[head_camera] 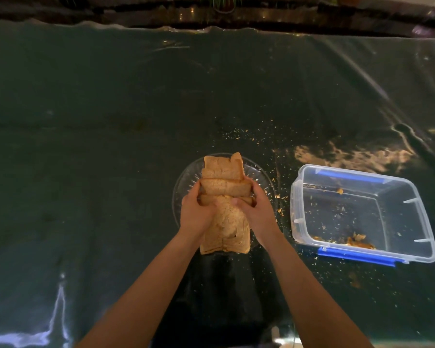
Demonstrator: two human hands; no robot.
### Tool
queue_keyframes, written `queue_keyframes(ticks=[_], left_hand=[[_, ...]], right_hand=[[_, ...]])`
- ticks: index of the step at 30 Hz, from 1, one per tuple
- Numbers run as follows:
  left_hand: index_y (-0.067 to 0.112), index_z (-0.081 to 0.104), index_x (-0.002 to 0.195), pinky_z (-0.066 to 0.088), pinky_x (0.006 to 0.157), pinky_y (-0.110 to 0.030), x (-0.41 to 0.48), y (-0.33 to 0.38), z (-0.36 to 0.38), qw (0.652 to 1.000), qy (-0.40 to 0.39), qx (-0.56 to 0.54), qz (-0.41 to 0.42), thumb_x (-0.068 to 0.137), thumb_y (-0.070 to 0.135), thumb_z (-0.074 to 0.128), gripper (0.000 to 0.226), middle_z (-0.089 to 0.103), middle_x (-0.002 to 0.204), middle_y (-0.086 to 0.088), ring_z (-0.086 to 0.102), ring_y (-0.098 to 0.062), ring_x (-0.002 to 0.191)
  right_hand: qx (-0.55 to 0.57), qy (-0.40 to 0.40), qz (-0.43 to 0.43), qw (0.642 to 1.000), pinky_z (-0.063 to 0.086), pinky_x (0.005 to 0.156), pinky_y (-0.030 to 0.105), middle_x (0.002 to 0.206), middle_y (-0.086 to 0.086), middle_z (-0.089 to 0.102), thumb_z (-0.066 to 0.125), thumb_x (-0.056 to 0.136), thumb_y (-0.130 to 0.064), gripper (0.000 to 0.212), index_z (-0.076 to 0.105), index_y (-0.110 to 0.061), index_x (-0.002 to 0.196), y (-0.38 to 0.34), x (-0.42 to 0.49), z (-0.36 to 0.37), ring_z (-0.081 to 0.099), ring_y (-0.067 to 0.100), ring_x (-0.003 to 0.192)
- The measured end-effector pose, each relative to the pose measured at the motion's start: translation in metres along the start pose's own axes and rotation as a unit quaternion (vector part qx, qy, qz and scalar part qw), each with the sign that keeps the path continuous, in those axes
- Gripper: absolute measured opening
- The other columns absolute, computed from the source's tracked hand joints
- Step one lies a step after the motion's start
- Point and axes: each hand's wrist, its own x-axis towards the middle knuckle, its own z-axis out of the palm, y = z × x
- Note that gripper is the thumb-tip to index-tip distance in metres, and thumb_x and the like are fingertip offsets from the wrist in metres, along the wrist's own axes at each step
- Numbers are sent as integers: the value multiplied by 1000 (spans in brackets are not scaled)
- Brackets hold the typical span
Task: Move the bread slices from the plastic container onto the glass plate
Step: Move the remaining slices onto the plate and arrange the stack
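Several brown bread slices (224, 172) lie in an overlapping row across the round glass plate (186, 179) at the table's centre. My left hand (197, 213) grips the row's left side and my right hand (255, 210) grips its right side, both closed on the middle slices. One slice hangs toward me between my wrists, over the plate's near edge. The clear plastic container (422, 222) with blue clips stands to the right of the plate and holds only crumbs and small bread scraps.
A dark green plastic sheet (98, 146) covers the table, wrinkled and shiny. Crumbs (249, 134) are scattered around the plate and container. A dark ledge (211, 13) runs along the far edge.
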Motion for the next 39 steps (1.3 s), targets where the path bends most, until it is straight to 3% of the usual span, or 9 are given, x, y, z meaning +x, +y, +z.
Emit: queue_keyframes(ticks=[2, 5, 9, 16, 22, 30, 35, 39], left_hand=[[27, 43, 137, 46, 76, -17, -1, 0, 3, 1000, 9, 21, 6, 85, 9, 57, 57, 58, 114, 10, 52, -1, 91], [22, 43, 138, 49, 98, -39, -1, 1, 9, 999, 13, 38, 5, 88, 11, 53, 53, 57, 129, -1, 56, -16, 113], [22, 37, 142, 43, 106, -44, 0, 0, 13, 997, 18, 70, -4, 88, 14, 53, 57, 48, 139, -4, 49, -21, 125], [22, 41, 140, 36, 109, -42, -7, -8, 16, 984, 50, 171, 10, 93, 24, 45, 48, 47, 136, -9, 41, -27, 128], [21, 41, 140, 41, 105, -43, -15, -8, 16, 986, 62, 154, 11, 91, 19, 49, 50, 46, 132, -9, 46, -25, 122], [17, 41, 141, 42, 105, -40, -24, -8, 16, 986, 63, 150, 30, 92, 13, 48, 49, 45, 127, -9, 50, -23, 117], [16, 41, 141, 43, 104, -39, -27, -9, 14, 986, 61, 154, 34, 94, 15, 46, 47, 45, 129, -10, 53, -22, 114], [13, 42, 140, 45, 102, -38, -24, -11, 13, 986, 56, 156, 22, 95, 16, 43, 45, 46, 126, -12, 55, -23, 109]], right_hand=[[-40, 34, 12, 999, 48, 99, 36, 132, 6, 53, 66, 83, -13, 60, 41, -20, 137, 3, -1, 2, 55, 19, 117], [-123, 86, -2, 989, 42, 100, 29, 137, 6, 47, 66, 83, -18, 65, 36, -15, 141, 5, 0, 7, 47, 18, 124], [-216, 121, -5, 969, 39, 107, 42, 140, 9, 44, 66, 83, -27, 71, 31, -13, 143, 8, 1, 9, 40, 25, 130], [-240, 158, 18, 958, 45, 101, 44, 134, 12, 43, 65, 84, -28, 65, 35, -12, 139, 9, -16, 11, 47, 28, 121], [-257, 130, 15, 957, 37, 104, 35, 139, 10, 44, 59, 87, -17, 57, 37, -13, 139, 5, -14, 11, 44, 24, 126], [-268, 153, -6, 951, 38, 102, 35, 134, 11, 46, 57, 88, -14, 53, 40, -12, 137, 7, -18, 12, 44, 24, 123], [-300, 143, -30, 943, 38, 94, 25, 127, 10, 46, 51, 92, -15, 50, 38, -10, 140, 9, -22, 13, 47, 23, 115], [-312, 128, -18, 941, 39, 97, 29, 129, 13, 43, 46, 94, -15, 49, 34, -8, 142, 8, -19, 11, 45, 24, 117]])
